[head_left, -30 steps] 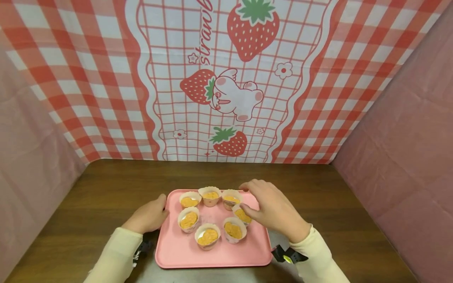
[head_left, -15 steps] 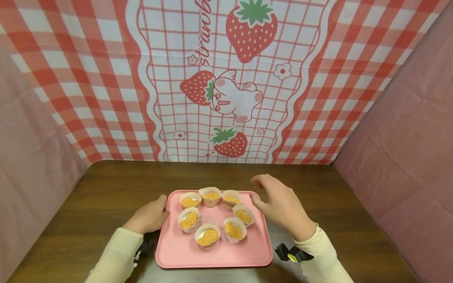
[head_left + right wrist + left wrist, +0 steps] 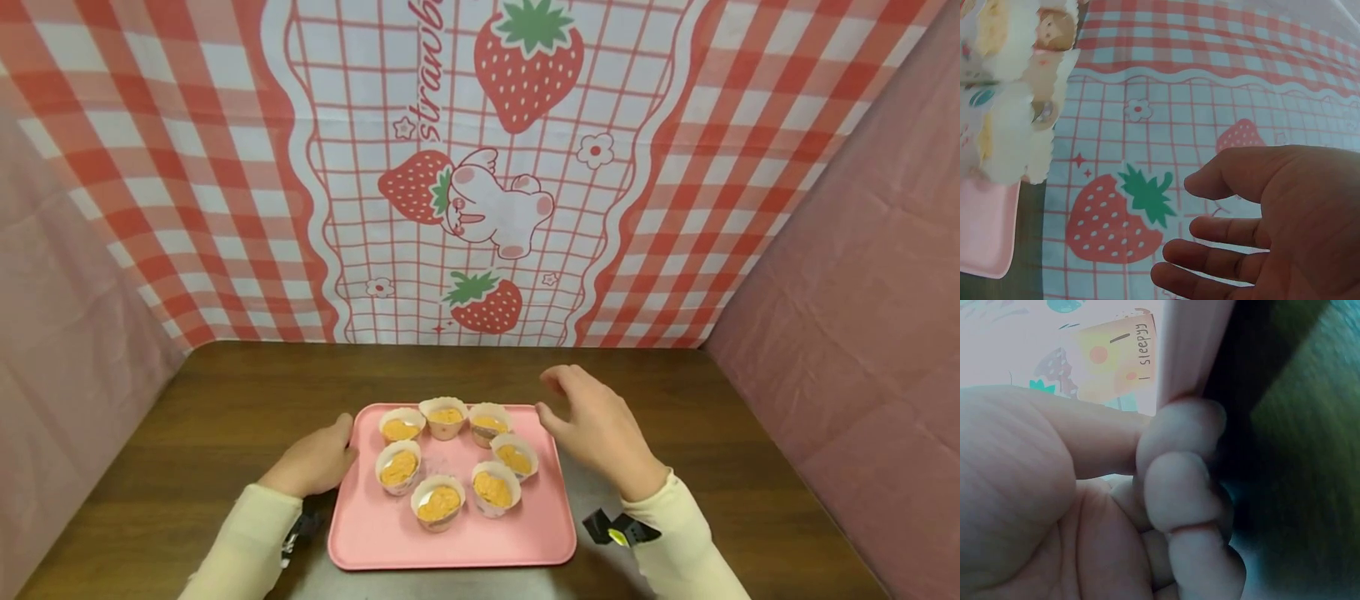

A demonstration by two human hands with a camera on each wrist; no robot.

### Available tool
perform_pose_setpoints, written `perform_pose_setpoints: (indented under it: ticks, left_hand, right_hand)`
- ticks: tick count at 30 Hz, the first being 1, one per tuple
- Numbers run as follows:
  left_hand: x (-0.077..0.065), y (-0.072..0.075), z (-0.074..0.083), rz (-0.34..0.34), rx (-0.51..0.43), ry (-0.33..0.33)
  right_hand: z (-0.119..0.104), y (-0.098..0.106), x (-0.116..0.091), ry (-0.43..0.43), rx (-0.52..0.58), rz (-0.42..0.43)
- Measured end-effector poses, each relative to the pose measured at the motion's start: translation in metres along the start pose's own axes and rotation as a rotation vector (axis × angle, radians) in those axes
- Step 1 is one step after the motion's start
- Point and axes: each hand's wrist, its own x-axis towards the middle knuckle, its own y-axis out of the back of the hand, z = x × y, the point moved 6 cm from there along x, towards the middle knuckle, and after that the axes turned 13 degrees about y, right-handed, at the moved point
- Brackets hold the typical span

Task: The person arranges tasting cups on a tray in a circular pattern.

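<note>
A pink tray (image 3: pixel 450 550) lies on the wooden table, bearing several paper baking cups (image 3: pixel 439 502) with orange-yellow filling inside. They stand upright in a rough ring. My left hand (image 3: pixel 318 457) is at the tray's left edge; in the left wrist view its thumb and curled fingers (image 3: pixel 1175 487) pinch the tray rim (image 3: pixel 1191 350). My right hand (image 3: pixel 600 425) hovers by the tray's far right corner, fingers loosely bent and holding nothing. The nearest cup to it is the right-hand one (image 3: pixel 514 457). In the right wrist view, the right fingers (image 3: pixel 1216 256) are spread apart from everything.
Behind the table (image 3: pixel 187 467) hangs a red-and-white checked cloth (image 3: pixel 480 108) printed with strawberries. Pink fabric walls (image 3: pixel 847 292) stand on both sides. Black wrist cameras (image 3: pixel 618 529) sit below each wrist.
My right hand has drawn away from the cups at the tray's right side, moving right and slightly back. The left hand has stayed at the tray edge.
</note>
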Motion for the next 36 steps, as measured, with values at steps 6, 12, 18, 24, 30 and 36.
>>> perform_pose_setpoints:
  ticks: [6, 12, 18, 24, 30, 36]
  left_hand:
    - [0.0, 0.0, -0.001, -0.019, -0.019, 0.011]
    - [-0.002, 0.0, -0.002, -0.004, -0.016, -0.006]
    - [0.0, -0.004, -0.004, 0.001, -0.023, -0.005]
    - [-0.003, -0.007, -0.002, 0.003, -0.022, -0.006]
    - [-0.006, -0.008, 0.001, -0.005, -0.036, -0.004]
    - [-0.005, -0.013, 0.001, -0.026, -0.057, 0.003]
  right_hand:
    - [0.01, -0.006, -0.002, -0.073, -0.012, -0.035]
    - [0.026, -0.008, -0.008, -0.195, -0.092, -0.06]
    - [0.035, -0.016, -0.012, -0.232, -0.082, -0.124]
    - [0.036, -0.025, -0.015, -0.218, -0.076, -0.175]
    - [0.039, -0.027, -0.019, -0.201, -0.079, -0.168]
    - [0.043, -0.031, -0.018, -0.171, -0.085, -0.128]
